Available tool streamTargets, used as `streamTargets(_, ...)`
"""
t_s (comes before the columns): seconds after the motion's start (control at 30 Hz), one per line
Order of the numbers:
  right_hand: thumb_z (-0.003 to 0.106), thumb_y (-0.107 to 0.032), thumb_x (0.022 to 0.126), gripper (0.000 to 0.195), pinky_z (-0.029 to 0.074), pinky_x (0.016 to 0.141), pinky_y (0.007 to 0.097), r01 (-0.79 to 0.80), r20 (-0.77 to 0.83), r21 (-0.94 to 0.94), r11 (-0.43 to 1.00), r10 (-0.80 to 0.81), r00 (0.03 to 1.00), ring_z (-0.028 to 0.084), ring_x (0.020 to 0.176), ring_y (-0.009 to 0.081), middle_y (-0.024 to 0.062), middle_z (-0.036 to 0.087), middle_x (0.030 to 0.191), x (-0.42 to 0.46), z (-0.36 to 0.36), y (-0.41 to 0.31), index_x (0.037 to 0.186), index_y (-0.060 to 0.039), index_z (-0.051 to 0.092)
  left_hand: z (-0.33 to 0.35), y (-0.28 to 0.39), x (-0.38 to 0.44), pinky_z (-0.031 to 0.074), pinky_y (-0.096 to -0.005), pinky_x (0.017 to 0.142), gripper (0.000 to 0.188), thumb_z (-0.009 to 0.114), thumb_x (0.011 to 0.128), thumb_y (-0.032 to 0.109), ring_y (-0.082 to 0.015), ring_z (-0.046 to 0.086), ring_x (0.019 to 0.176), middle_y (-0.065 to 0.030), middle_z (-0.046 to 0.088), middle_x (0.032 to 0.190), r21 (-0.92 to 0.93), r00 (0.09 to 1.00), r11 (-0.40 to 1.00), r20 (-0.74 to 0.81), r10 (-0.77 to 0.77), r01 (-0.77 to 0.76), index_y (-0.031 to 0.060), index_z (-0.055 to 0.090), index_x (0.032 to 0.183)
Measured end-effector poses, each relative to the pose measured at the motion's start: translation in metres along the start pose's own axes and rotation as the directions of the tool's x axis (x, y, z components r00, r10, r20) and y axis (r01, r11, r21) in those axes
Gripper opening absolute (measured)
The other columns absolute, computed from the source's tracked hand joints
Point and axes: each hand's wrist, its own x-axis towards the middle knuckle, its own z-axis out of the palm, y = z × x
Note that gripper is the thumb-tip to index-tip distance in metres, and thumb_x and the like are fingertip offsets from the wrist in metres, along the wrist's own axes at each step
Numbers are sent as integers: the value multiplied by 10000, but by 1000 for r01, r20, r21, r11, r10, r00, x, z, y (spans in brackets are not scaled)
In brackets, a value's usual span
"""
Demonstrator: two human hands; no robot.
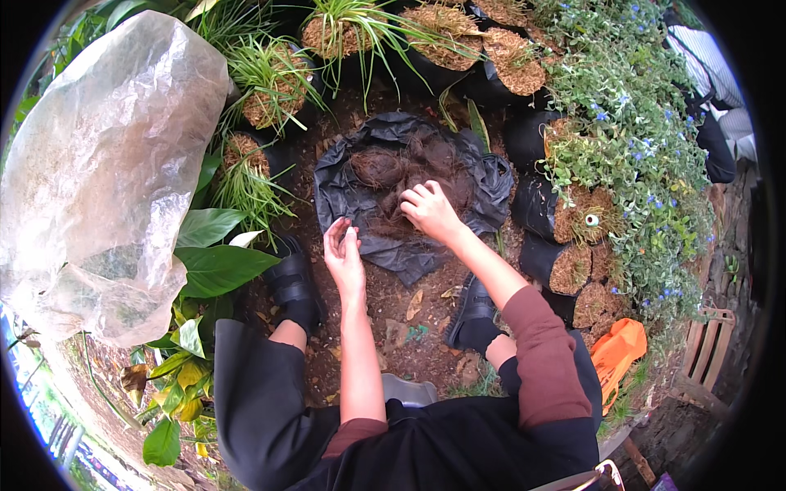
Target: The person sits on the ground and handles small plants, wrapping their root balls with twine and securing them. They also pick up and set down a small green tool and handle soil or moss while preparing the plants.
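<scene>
Between my feet and the potted plants, a crumpled black plastic bag lies spread on the soil. Dark brown fibrous clumps, resembling coconut fibre, are heaped on it. My right hand is over the heap with its fingers curled at the fibres; whether it grips any cannot be told. Left of it, my left hand is raised at the bag's near left edge, palm turned inward and fingers bent, with nothing visible in it.
Grass-like plants in black bags curve around the far side. More mulch-topped bags stand at right beside a blue-flowered shrub. A translucent plastic sheet covers the left. An orange bag and a wooden crate lie lower right.
</scene>
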Motion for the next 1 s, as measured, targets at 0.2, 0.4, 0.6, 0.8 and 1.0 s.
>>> streamTargets(0.2, 525, -151, 754, 152, 347, 946, 423, 83, 120, -107, 991, -70, 990, 503, 942, 183, 22, 522, 881, -10, 14, -10, 871, -104, 609, 4, -1, -2, 427, -264, 795, 315, 547, 883, 141, -136, 538, 970, -68, 533, 1132, -17, 999, 999, 0, -32, 32, 24, 475, 1166)
streamTargets(0.4, 535, -166, 731, 118, 302, 1016, 445, 286, 216, -188, 940, -244, 945, 510, 938, 188, 11, 531, 840, 4, 20, -4, 751, -105, 634, 5, 1, -3, 438, -280, 806, 326, 548, 885, 163, -147, 545, 985, -66, 532, 1149, -6, 999, 999, 11, -33, 33, 37, 474, 1177)
streamTargets(0.6, 539, -163, 728, 100, 308, 1001, 439, 346, 192, -93, 934, -324, 926, 511, 917, 172, -2, 523, 808, 12, 3, 3, 742, -101, 616, 0, 4, -3, 437, -281, 794, 370, 545, 889, 198, -146, 555, 974, -66, 533, 1176, 6, 1000, 1000, 7, -25, 25, 64, 439, 1217)
streamTargets(0.8, 659, -106, 678, 172, 317, 945, 441, -78, -120, 250, 965, 111, 987, 526, 890, 197, 21, 527, 821, 8, -59, -26, 839, -98, 599, 10, 1, -17, 389, -341, 844, 461, 574, 854, 300, -137, 484, 1040, -20, 486, 1209, -214, 972, 959, -99, -212, 188, 121, 397, 1240)
streamTargets(1.0, 666, -131, 683, 201, 308, 951, 429, -24, -285, 222, 975, 88, 954, 538, 898, 191, 16, 563, 844, -1, -189, -54, 874, -103, 611, 66, 40, -71, 330, -462, 960, 560, 494, 832, 468, -186, 404, 1151, -44, 446, 1222, -672, 803, 490, 279, -527, 555, 121, 370, 1253)
